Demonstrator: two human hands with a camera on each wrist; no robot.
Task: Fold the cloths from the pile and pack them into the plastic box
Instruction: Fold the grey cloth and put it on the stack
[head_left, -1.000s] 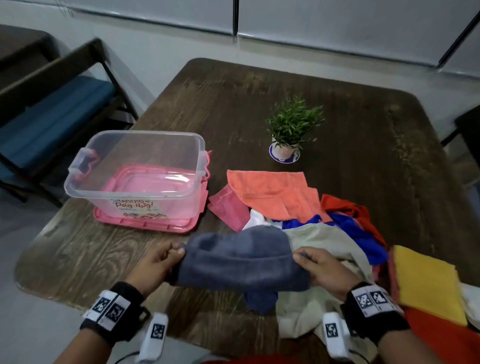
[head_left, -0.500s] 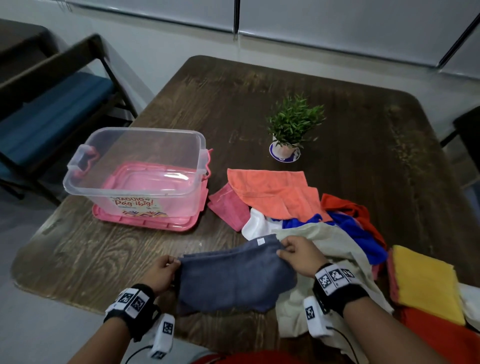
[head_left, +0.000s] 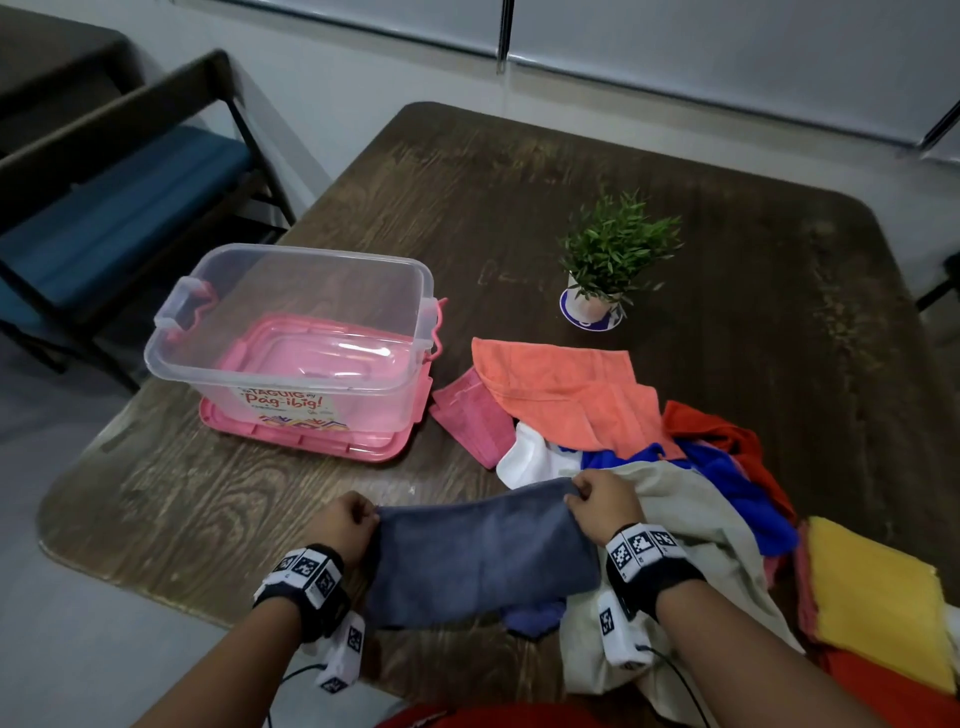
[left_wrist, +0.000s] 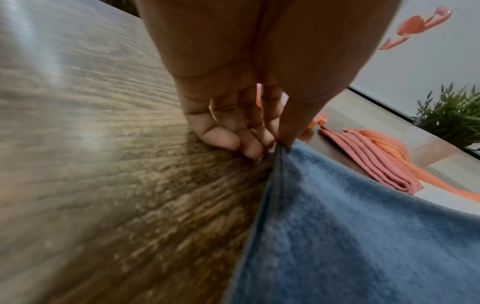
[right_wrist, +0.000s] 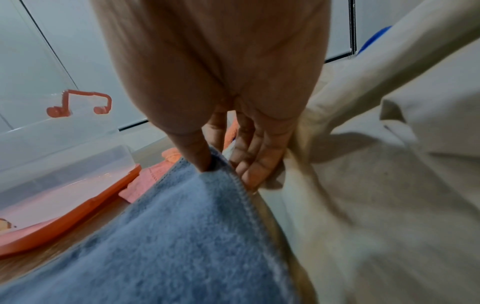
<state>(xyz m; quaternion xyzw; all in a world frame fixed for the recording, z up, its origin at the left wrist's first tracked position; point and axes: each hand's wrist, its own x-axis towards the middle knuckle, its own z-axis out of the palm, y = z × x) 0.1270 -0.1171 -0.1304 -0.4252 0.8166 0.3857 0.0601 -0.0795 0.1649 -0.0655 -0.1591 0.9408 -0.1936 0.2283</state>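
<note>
A grey-blue cloth (head_left: 478, 558) lies stretched over the table's near edge between my two hands. My left hand (head_left: 345, 525) pinches its far left corner, seen close in the left wrist view (left_wrist: 275, 147). My right hand (head_left: 597, 496) pinches the far right corner (right_wrist: 207, 164), its other fingers resting on a beige cloth (right_wrist: 376, 195). The clear plastic box (head_left: 291, 332) stands open on its pink lid (head_left: 306, 436) at the left. The pile of cloths (head_left: 649, 431) lies to the right: orange (head_left: 561, 389), pink (head_left: 472, 421), white, blue (head_left: 737, 488), red, beige (head_left: 691, 525).
A small potted plant (head_left: 608, 265) stands behind the pile. A yellow cloth (head_left: 878, 592) lies folded at the right edge on red and pink fabric. A bench with a blue cushion (head_left: 119, 208) stands left of the wooden table (head_left: 519, 208).
The grey-blue cloth has gone from bunched and lifted to spread flat between my hands. Both hands have moved away from me with its far corners.
</note>
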